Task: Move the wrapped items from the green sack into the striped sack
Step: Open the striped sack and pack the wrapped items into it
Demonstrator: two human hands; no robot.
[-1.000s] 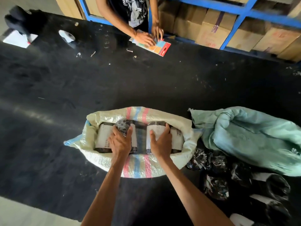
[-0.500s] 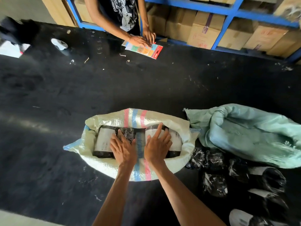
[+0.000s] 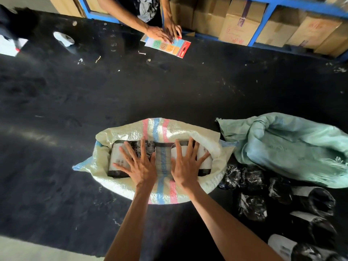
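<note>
The striped sack [image 3: 158, 129] lies open on the black table in front of me, white with pink and blue stripes. Two wrapped items lie inside it side by side, black with white labels: the left item [image 3: 116, 157] and the right item [image 3: 205, 157]. My left hand [image 3: 139, 164] lies flat with spread fingers on the left item. My right hand [image 3: 186, 162] lies flat with spread fingers on the right item. The green sack [image 3: 291, 146] lies crumpled to the right. Several more wrapped items [image 3: 252, 202] sit on the table below it.
Across the table a person's hands [image 3: 163, 32] rest on a coloured card [image 3: 169, 47]. A small white object [image 3: 64, 38] and white paper [image 3: 11, 46] lie at the far left. Cardboard boxes [image 3: 241, 21] fill a blue rack behind the table.
My hands gripped the two items a second ago; the fingers have since straightened and spread flat on top of them. The view has shifted slightly.
</note>
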